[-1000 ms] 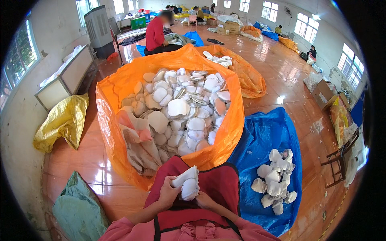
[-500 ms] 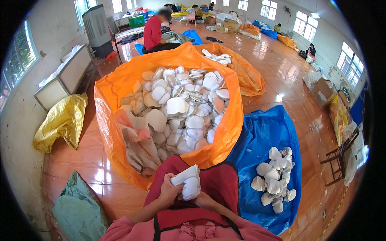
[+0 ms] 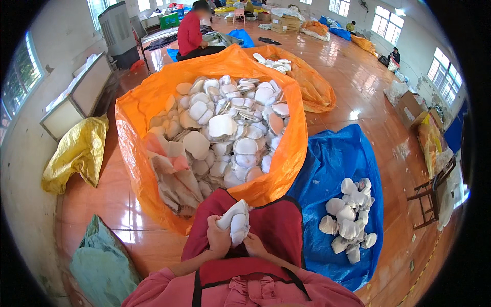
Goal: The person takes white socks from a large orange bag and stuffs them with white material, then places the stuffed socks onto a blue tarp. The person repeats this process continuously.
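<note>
A white soft pad (image 3: 237,221), folded or doubled into two rounded lobes, is held over my lap. My left hand (image 3: 219,237) grips its left side with the fingers wrapped round it. At its lower right edge, my right hand (image 3: 253,246) pinches the pad with closed fingers. Just beyond my lap stands a large open orange sack (image 3: 268,187), heaped with flat rounded white pads (image 3: 222,126), a few of them pinkish. To my right, several cupped white pads (image 3: 350,215) lie in a pile on a blue plastic sack (image 3: 327,162).
A crumpled yellow sack (image 3: 76,151) and a green sack (image 3: 102,263) lie on the left. Behind the big sack is another orange sack (image 3: 312,87). A person in red (image 3: 190,37) sits beyond it. A wooden chair (image 3: 433,197) stands at the right.
The pad in my hands has been turned more upright and its two lobes look more rounded. Both hands still hold it. The whole view has shifted slightly.
</note>
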`<action>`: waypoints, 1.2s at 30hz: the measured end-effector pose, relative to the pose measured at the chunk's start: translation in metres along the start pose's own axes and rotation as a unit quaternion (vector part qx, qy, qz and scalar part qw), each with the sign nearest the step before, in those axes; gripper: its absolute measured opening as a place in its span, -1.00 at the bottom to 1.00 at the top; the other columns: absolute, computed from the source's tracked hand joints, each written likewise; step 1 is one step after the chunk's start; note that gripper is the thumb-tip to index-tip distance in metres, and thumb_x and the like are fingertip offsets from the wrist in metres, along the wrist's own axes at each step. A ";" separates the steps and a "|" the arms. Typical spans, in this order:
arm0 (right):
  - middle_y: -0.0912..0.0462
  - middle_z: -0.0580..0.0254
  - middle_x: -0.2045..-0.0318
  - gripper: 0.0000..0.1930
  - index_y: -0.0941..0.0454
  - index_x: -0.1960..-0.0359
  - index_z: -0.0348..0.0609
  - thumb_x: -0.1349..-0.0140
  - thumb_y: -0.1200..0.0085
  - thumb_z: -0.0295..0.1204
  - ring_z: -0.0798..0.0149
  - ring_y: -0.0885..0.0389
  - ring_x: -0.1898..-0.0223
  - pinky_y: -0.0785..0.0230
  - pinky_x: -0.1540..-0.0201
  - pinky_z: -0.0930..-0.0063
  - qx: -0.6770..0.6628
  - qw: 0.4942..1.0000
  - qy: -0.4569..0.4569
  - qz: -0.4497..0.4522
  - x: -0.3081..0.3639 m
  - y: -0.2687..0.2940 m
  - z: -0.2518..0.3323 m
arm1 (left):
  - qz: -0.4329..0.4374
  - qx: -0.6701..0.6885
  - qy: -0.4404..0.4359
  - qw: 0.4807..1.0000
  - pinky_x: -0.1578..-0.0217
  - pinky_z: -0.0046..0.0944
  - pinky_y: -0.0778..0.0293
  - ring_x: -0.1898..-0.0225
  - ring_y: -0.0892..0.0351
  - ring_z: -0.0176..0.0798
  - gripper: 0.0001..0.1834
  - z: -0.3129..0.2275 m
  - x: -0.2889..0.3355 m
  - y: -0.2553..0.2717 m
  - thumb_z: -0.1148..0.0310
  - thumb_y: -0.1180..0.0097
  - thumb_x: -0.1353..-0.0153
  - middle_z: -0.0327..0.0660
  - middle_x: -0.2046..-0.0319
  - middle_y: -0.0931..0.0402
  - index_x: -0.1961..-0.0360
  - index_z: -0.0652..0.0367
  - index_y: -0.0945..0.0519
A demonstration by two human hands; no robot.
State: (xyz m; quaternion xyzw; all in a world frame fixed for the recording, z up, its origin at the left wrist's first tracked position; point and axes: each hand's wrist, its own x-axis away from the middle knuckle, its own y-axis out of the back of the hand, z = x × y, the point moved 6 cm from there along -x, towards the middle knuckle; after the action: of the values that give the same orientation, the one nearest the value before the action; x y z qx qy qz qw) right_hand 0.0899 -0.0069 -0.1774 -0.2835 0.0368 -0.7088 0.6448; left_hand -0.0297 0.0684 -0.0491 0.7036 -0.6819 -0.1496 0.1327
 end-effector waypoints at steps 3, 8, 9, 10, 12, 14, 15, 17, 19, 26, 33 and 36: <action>-0.55 0.33 -0.03 -0.66 -0.49 -0.13 -0.27 -0.42 0.07 -0.35 0.39 -0.45 -0.06 -0.25 -0.19 0.47 0.016 0.997 0.069 -0.018 0.007 -0.004 0.021 | -0.008 0.014 -0.009 1.000 0.23 -0.07 -0.48 0.27 -0.60 0.02 -0.54 0.006 0.005 -0.003 0.49 -0.32 -0.03 0.03 0.35 -0.54 0.11 0.16 -0.33; -0.49 0.26 -0.13 -0.67 -0.49 -0.13 -0.29 -0.40 0.06 -0.45 0.38 -0.43 -0.12 -0.23 -0.21 0.45 0.094 0.977 0.167 -0.089 0.012 -0.001 0.040 | 0.010 0.003 -0.013 1.000 0.27 -0.05 -0.47 0.30 -0.59 0.09 -0.49 0.010 0.014 -0.003 0.48 -0.34 0.05 0.05 0.39 -0.51 0.10 0.13 -0.33; -0.48 0.25 -0.14 -0.68 -0.49 -0.13 -0.30 -0.40 0.06 -0.46 0.38 -0.43 -0.13 -0.23 -0.21 0.45 0.066 0.980 0.166 -0.085 0.011 0.001 0.039 | 0.030 0.023 0.016 0.999 0.28 -0.04 -0.47 0.30 -0.59 0.10 -0.48 0.005 0.017 -0.003 0.47 -0.35 0.06 0.05 0.39 -0.52 0.10 0.13 -0.33; -0.48 0.23 -0.15 -0.68 -0.49 -0.13 -0.30 -0.39 0.06 -0.47 0.37 -0.42 -0.14 -0.23 -0.22 0.45 0.037 0.982 0.164 -0.080 0.009 0.005 0.038 | 0.050 0.042 0.046 0.997 0.28 -0.03 -0.47 0.29 -0.59 0.11 -0.46 0.001 0.020 -0.003 0.46 -0.35 0.08 0.06 0.39 -0.52 0.10 0.12 -0.33; -0.47 0.22 -0.16 -0.68 -0.50 -0.12 -0.30 -0.39 0.06 -0.49 0.36 -0.42 -0.14 -0.22 -0.23 0.43 -0.025 0.990 0.122 -0.062 0.000 0.016 0.023 | 0.050 0.019 -0.016 0.998 0.30 -0.01 -0.48 0.27 -0.61 0.17 -0.45 -0.006 0.024 -0.003 0.41 -0.34 0.09 0.08 0.35 -0.54 0.09 0.12 -0.32; -0.46 0.22 -0.16 -0.70 -0.51 -0.10 -0.31 -0.39 0.06 -0.49 0.34 -0.42 -0.14 -0.20 -0.25 0.42 -0.093 0.994 0.039 -0.039 -0.005 0.023 0.001 | 0.055 -0.009 -0.068 0.996 0.29 0.00 -0.49 0.27 -0.61 0.19 -0.45 -0.009 0.025 -0.006 0.41 -0.33 0.09 0.09 0.34 -0.55 0.08 0.12 -0.31; -0.44 0.23 -0.18 -0.70 -0.51 -0.10 -0.30 -0.39 0.06 -0.48 0.33 -0.40 -0.17 -0.18 -0.26 0.41 -0.101 0.995 0.011 -0.020 -0.005 0.023 -0.002 | 0.076 -0.042 -0.059 0.994 0.28 0.00 -0.50 0.25 -0.61 0.20 -0.45 -0.008 0.022 -0.006 0.41 -0.32 0.08 0.10 0.32 -0.56 0.07 0.13 -0.31; -0.39 0.24 -0.22 -0.70 -0.52 -0.10 -0.28 -0.40 0.06 -0.46 0.31 -0.35 -0.21 -0.15 -0.30 0.41 -0.119 0.992 -0.043 0.018 -0.003 0.021 -0.003 | 0.095 -0.030 0.008 0.995 0.28 0.00 -0.51 0.25 -0.61 0.17 -0.44 -0.003 0.015 -0.005 0.40 -0.33 0.07 0.10 0.32 -0.55 0.06 0.13 -0.31; -0.36 0.24 -0.25 -0.70 -0.52 -0.10 -0.25 -0.40 0.04 -0.43 0.29 -0.32 -0.24 -0.12 -0.31 0.41 -0.088 0.994 -0.031 0.047 -0.002 0.022 -0.003 | 0.104 -0.016 0.039 0.994 0.28 -0.01 -0.51 0.25 -0.61 0.12 -0.44 0.002 0.009 -0.002 0.39 -0.33 0.06 0.09 0.32 -0.55 0.04 0.13 -0.31; -0.33 0.15 -0.31 -0.68 -0.52 -0.11 -0.20 -0.37 -0.03 -0.39 0.20 -0.23 -0.35 -0.04 -0.37 0.42 0.194 0.971 0.140 0.014 0.001 0.026 0.028 | 0.119 -0.002 0.090 0.989 0.29 -0.10 -0.53 0.28 -0.61 -0.03 -0.43 0.013 0.007 0.000 0.37 -0.33 0.02 0.05 0.29 -0.54 0.00 0.12 -0.31; -0.38 0.07 -0.28 -0.74 -0.59 0.05 -0.33 -0.35 -0.03 -0.40 0.17 -0.33 -0.30 -0.14 -0.31 0.40 0.189 0.968 0.159 -0.047 0.011 0.018 0.048 | 0.106 -0.037 0.018 0.994 0.32 -0.10 -0.54 0.30 -0.64 -0.01 -0.42 -0.001 0.015 0.000 0.40 -0.36 0.05 0.02 0.35 -0.57 0.01 0.10 -0.33; -0.48 0.08 -0.18 -0.74 -0.58 0.07 -0.36 -0.37 0.00 -0.41 0.17 -0.45 -0.19 -0.24 -0.23 0.40 0.194 0.963 0.166 -0.090 0.019 0.014 0.059 | 0.124 -0.013 -0.005 0.992 0.33 -0.08 -0.54 0.32 -0.66 0.03 -0.44 -0.003 0.022 -0.007 0.41 -0.35 0.05 0.02 0.38 -0.58 0.03 0.08 -0.34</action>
State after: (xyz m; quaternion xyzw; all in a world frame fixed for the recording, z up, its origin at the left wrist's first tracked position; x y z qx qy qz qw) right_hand 0.1293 -0.0089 -0.1270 -0.0339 -0.0203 -0.7943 0.6062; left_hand -0.0217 0.0468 -0.0493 0.6107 -0.7629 -0.1444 0.1556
